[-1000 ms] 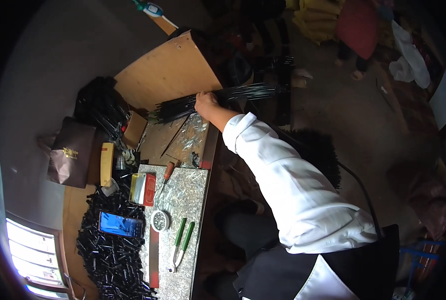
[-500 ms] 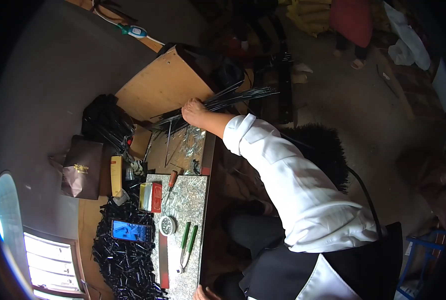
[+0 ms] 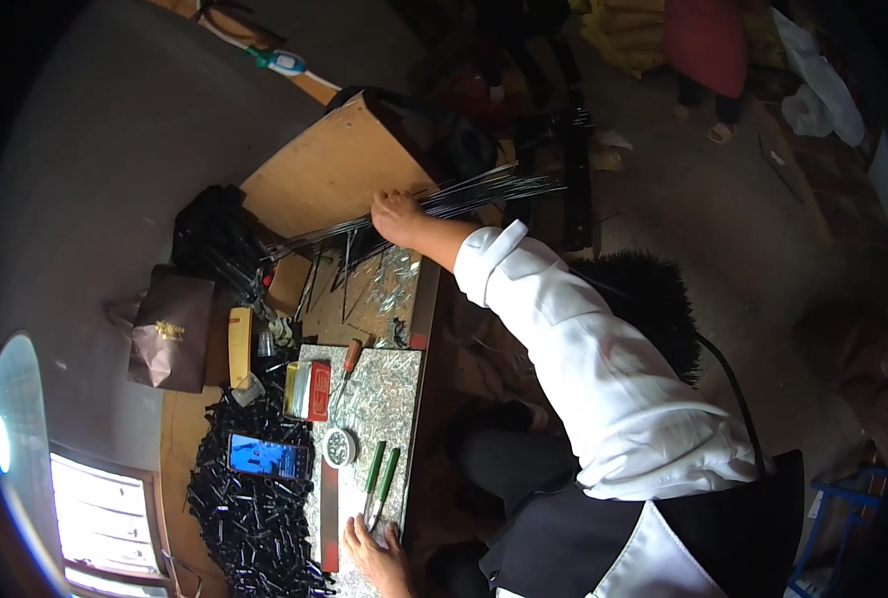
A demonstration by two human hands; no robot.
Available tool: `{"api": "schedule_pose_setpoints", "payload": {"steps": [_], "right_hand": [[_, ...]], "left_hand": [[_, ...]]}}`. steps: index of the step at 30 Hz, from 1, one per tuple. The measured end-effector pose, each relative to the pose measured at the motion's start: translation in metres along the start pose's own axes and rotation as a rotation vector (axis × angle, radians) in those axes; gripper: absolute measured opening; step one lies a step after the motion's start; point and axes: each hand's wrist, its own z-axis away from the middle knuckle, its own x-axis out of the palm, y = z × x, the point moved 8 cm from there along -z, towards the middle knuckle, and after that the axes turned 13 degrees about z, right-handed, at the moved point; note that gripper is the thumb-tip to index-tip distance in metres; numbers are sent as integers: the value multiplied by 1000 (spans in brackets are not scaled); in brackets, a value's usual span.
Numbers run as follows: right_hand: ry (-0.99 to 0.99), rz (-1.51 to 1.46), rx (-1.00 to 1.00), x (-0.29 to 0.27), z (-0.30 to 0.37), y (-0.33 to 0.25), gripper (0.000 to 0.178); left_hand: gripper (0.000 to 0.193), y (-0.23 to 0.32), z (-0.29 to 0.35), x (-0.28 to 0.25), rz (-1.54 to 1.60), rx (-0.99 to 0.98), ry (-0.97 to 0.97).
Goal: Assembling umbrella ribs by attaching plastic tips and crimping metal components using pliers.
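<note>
My right hand (image 3: 396, 216), at the end of a white sleeve, is closed round a bundle of long thin dark rods (image 3: 499, 189) beside an upright wooden panel. The bundle's ends fan out on both sides of the fist. A few loose rods (image 3: 347, 261) stand or lean just below it. Lower down, my left hand (image 3: 376, 563) lies on the speckled board (image 3: 389, 379), fingers spread and thumb apart. It is close to the jaws of green-handled pliers (image 3: 382, 468). A small white round dish (image 3: 339, 448) with tiny bits in it sits above that hand.
A heap of short black pieces (image 3: 250, 538) covers the table's left side, with a lit phone (image 3: 268, 456) on it. Nearby are a red-handled screwdriver (image 3: 351, 355), a red box (image 3: 310, 391), a yellow box (image 3: 240, 344) and a dark bag (image 3: 172, 329). Another person (image 3: 703, 45) is at the upper right.
My left hand has come up from the lower edge onto the speckled board. Held by my right hand, the rods now reach further left. The whole view has shifted slightly.
</note>
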Motion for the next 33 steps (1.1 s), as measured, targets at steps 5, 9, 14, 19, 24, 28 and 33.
{"api": "schedule_pose_setpoints", "payload": {"steps": [5, 9, 14, 19, 24, 28, 33], "right_hand": [[1, 47, -92, 7, -8, 3, 21], [50, 75, -135, -13, -18, -6, 22], [-137, 138, -243, -14, -29, -29, 20], [-112, 73, -305, -24, -32, -40, 20], [-178, 84, -169, -12, -41, -16, 23], [-405, 347, -310, -5, -48, -22, 25], [-378, 488, -415, -97, -63, -44, 25]], "left_hand": [[47, -8, -7, 15, 96, -1, -3], [39, -9, -11, 12, 95, -19, 28], [31, -3, -19, 7, 55, 8, 92], [31, -12, -17, 7, 91, -61, 117], [27, -8, -20, 6, 87, 17, 173], [26, -11, -21, 7, 85, -7, 163], [23, -11, -23, 4, 88, 2, 175]]}}
